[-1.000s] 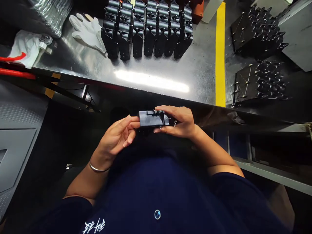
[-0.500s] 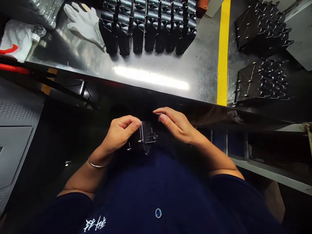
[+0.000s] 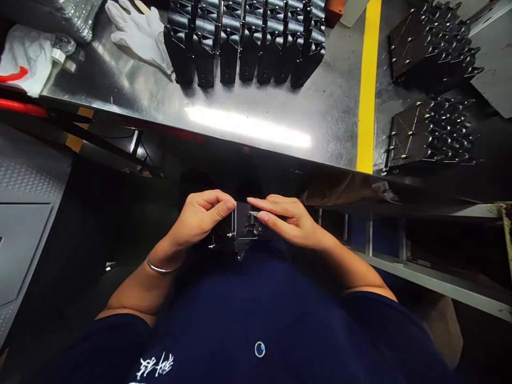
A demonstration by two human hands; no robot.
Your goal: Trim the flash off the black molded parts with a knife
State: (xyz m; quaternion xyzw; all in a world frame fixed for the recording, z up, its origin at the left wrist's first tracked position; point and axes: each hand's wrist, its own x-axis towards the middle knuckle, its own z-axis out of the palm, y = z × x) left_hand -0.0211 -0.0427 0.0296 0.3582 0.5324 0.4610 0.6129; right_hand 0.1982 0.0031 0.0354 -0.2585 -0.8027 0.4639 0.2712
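Observation:
Below the bench edge, my left hand pinches the top corner of a dark part with bright edges and small metal fittings. Its thumb and forefinger are pressed together at the part's upper left. Just right of the part is my right hand, fingers stretched leftward, with a small thin pale piece between thumb and fingers. The pale piece is close over the part's upper right; whether they touch cannot be made out. Much of the part blends into the dark background.
On the metal bench stand several black ribbed blocks in a row. A white glove lies left of them. Right of the yellow stripe are two black assemblies. A red bar crosses the left side.
My right hand has moved down and slightly left with the pale piece, closer to the dark part. My left hand has shifted slightly right and keeps its pinch.

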